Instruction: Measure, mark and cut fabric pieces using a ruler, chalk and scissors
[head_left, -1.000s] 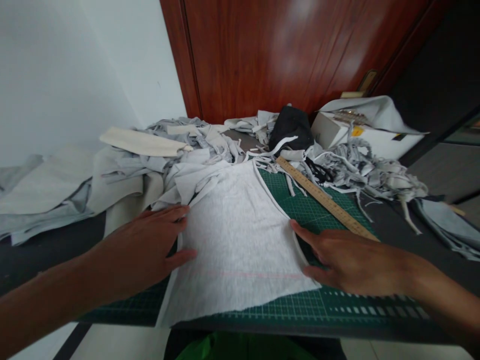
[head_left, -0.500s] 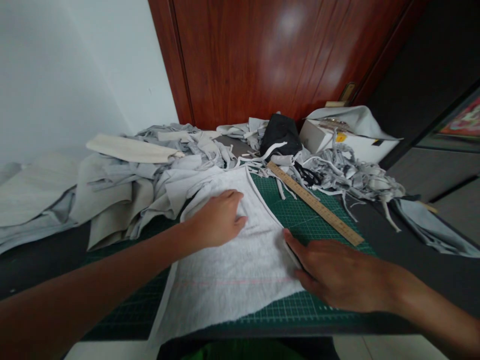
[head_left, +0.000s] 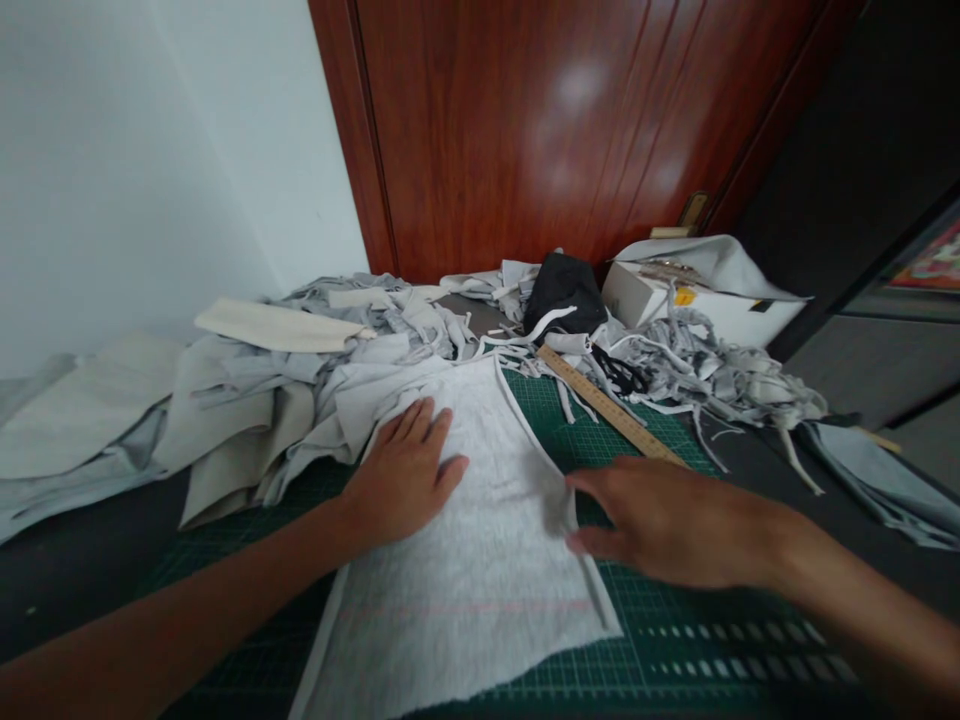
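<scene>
A light grey piece of knit fabric [head_left: 487, 580] with narrow bound side edges and a faint pink line across its lower part lies spread on a green cutting mat [head_left: 551, 425]. My left hand [head_left: 405, 480] rests flat on its left half, fingers stretched out. At the right edge is my right hand [head_left: 667, 520], slightly blurred, with thumb and index finger parted at the binding. Its other fingers are mostly hidden. Beyond that hand a wooden ruler [head_left: 604, 400] lies slantwise on the mat, its near end covered by the hand.
Grey and cream cloth pieces [head_left: 232, 385] are heaped at the left. Behind lie a black cloth bundle [head_left: 562, 290] and a white box [head_left: 697, 310], with tangled grey strips [head_left: 720, 370] before it. Folded grey cloth [head_left: 885, 470] lies far right. A wooden door [head_left: 525, 130] stands behind.
My left hand has gone from loosely curled to flat and shifted left on the fabric. My right thumb and index finger have parted at the edge. The view has tilted up slightly.
</scene>
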